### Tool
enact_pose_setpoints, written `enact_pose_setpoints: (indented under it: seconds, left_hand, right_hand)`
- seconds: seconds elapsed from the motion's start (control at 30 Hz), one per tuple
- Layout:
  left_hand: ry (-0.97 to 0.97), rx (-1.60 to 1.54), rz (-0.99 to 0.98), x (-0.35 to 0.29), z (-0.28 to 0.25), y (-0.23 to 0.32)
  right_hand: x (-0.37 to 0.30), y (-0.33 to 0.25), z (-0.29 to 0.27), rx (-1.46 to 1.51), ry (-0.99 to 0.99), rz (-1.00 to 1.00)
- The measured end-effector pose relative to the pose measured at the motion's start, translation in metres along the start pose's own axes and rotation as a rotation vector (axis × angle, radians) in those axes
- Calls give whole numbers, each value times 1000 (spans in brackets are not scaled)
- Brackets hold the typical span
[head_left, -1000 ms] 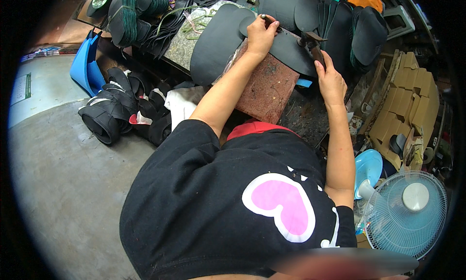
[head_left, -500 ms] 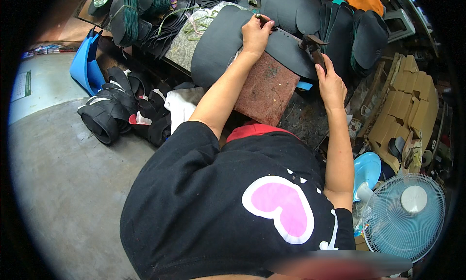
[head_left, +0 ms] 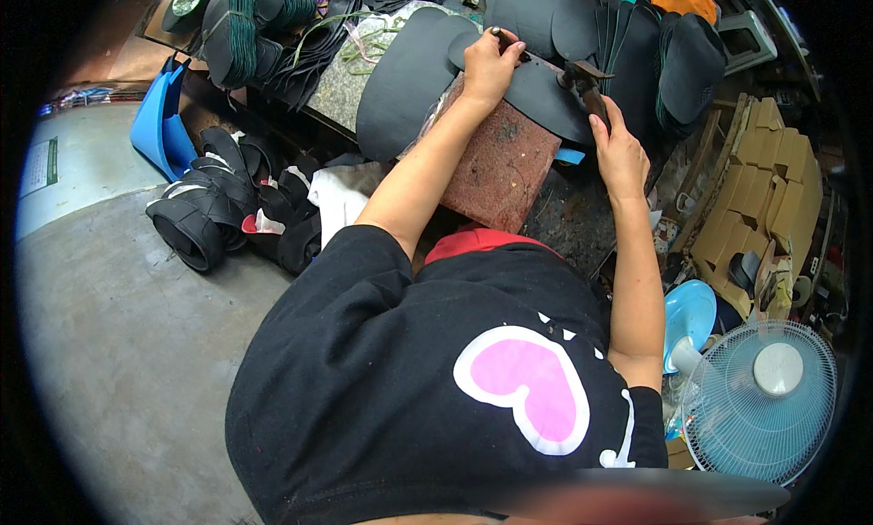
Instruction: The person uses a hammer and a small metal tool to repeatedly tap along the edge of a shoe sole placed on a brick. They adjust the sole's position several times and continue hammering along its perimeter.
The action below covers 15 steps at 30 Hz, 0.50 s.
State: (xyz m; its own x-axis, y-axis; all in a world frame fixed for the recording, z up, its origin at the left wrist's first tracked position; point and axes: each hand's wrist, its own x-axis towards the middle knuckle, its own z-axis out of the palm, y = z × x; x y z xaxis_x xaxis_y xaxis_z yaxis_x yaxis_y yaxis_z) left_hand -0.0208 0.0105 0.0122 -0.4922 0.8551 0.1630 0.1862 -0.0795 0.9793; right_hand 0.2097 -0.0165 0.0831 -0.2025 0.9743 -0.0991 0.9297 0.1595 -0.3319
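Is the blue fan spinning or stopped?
Cannot tell. The blue fan stands by the person's right side, but its blades show only faintly behind the grille in this single picture.

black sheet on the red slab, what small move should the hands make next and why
Probably draw the knife a little further along the black sheet: the right hand grips its handle at the sheet, while the left hand pins the sheet's far end over the red slab.

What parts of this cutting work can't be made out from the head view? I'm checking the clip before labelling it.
- Head view: the left hand covers the near end of the metal blade.
- The right hand hides most of the tool handle.
- The cut line on the black sole piece is too small to see.
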Motion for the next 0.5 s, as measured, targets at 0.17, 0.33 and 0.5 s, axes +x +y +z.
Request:
enact_pose_setpoints:
  seconds: [0.17, 0.33, 0.5]
  left_hand:
    - [16, -147, 1, -5, 8, 3]
    - [-38, -66, -17, -11, 14, 4]
    - [-32, -135, -77, -11, 16, 2]
  right_hand:
    - [0, 4, 3, 7, -6, 8]
    - [2, 3, 5, 47, 98, -32]
    - [-4, -11, -28, 222, 167, -13]
